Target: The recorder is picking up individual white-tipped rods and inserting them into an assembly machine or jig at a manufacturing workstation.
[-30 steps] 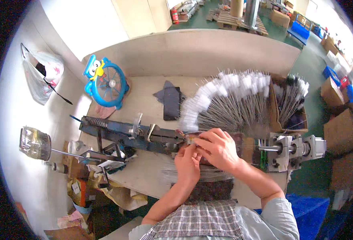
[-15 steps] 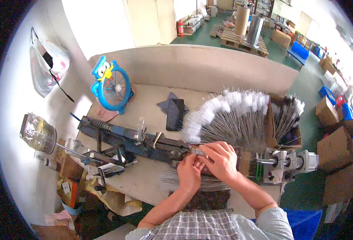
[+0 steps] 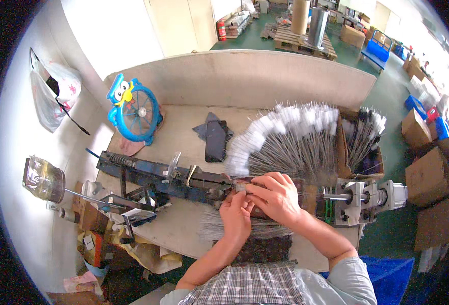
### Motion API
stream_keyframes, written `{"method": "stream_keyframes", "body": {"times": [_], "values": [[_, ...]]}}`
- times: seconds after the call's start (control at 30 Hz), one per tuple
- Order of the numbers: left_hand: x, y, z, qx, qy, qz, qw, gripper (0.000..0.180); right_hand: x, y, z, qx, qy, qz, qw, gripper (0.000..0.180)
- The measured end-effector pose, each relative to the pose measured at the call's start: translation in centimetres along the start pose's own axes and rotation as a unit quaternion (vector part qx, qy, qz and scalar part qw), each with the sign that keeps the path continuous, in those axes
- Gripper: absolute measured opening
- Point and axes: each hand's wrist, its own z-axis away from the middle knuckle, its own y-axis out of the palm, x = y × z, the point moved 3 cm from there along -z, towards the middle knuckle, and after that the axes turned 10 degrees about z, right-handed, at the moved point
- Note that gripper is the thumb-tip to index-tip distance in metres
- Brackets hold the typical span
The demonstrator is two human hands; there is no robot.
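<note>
My left hand [image 3: 236, 216] and my right hand [image 3: 277, 200] meet over the middle of the bench, their bent fingertips close together. Between them they pinch a small whitish piece [image 3: 240, 187], whose exact kind is too small to tell. It sits at the right end of a long black metal fixture [image 3: 158, 173], which carries a spring and a small clear flap [image 3: 173, 165]. Loose thin wires [image 3: 216, 226] lie below my hands, partly covered by them. Just beyond my hands fans a big pile of white-tipped wire brushes [image 3: 290, 137].
A motor-like unit with a shaft [image 3: 372, 198] stands at the right. Behind the fixture lie a dark phone [image 3: 215, 142] and a blue duck-shaped fan [image 3: 140, 114]. A carton [image 3: 342, 145] holds more brushes, some dark. A low board [image 3: 244, 76] edges the bench's back.
The whole view has shifted slightly left and up. My fingers have shifted a little around the whitish piece, and the clear flap on the fixture leans more than before.
</note>
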Motion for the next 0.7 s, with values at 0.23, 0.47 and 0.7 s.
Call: {"method": "stream_keyframes", "body": {"times": [0.23, 0.47, 0.7], "values": [[-0.7, 0.4, 0.8, 0.005, -0.03, 0.027, 0.999, 0.032, -0.7, -1.8, 0.9, 0.073, 0.022, 0.078, 0.994, 0.018], [-1.4, 0.8, 1.4, 0.034, -0.069, -0.021, 0.997, 0.058, -1.5, -1.7, 2.2, 0.093, 0.016, 0.025, 0.995, 0.015], [-1.2, -0.4, 2.1, 0.052, -0.06, -0.165, 0.983, 0.06, -0.4, -4.0, 4.4, 0.068, 0.06, -0.095, 0.991, 0.013]]}}
